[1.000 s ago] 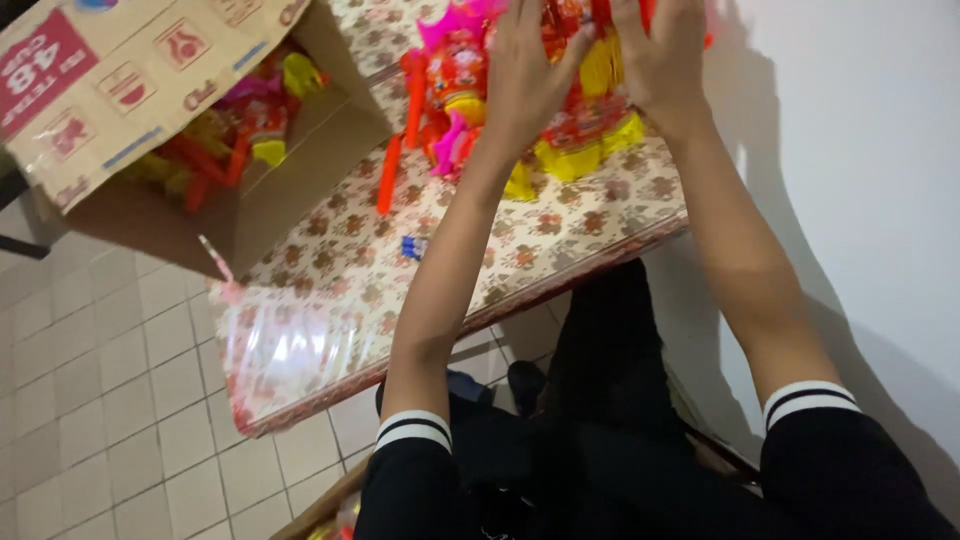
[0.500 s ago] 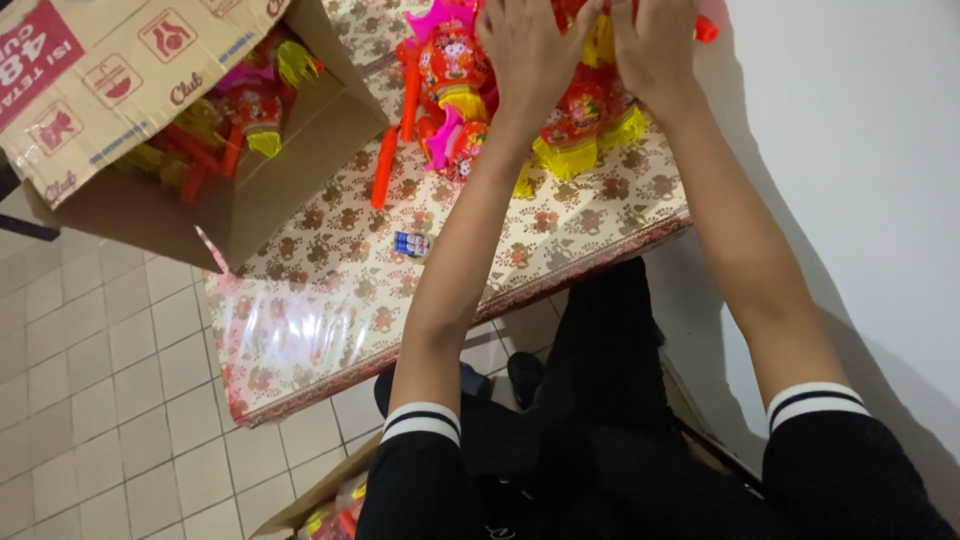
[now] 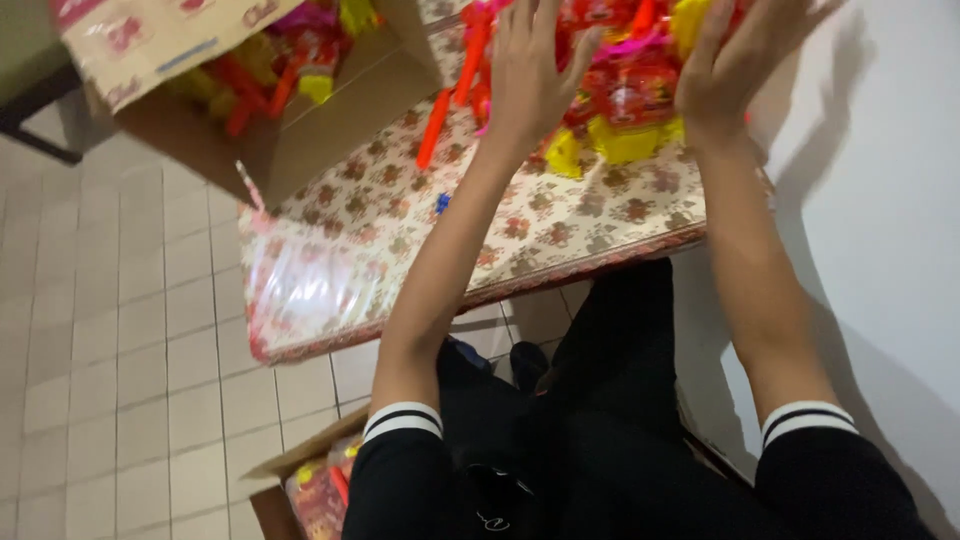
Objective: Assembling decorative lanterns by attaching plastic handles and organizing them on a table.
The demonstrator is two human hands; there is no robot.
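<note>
left hand (image 3: 530,75): fingers spread, flat on toy pile (image 3: 620,90), no grip
right hand (image 3: 735,60): fingers splayed, resting on pile, no grip
pile: far end of bench (image 3: 520,230)
box (image 3: 250,90): left, open, toys inside

A floral-patterned tabletop (image 3: 560,225) under clear plastic carries an open cardboard box (image 3: 290,130) of toys, a heap of bright packaged toys (image 3: 625,105), and a small blue piece (image 3: 442,203).

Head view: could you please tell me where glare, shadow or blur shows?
Head view: glare whitens the clear plastic table cover's hanging edge; the right hand and arm cast a dark shadow on the white wall; the left hand and toy pile look slightly motion-blurred.
</note>
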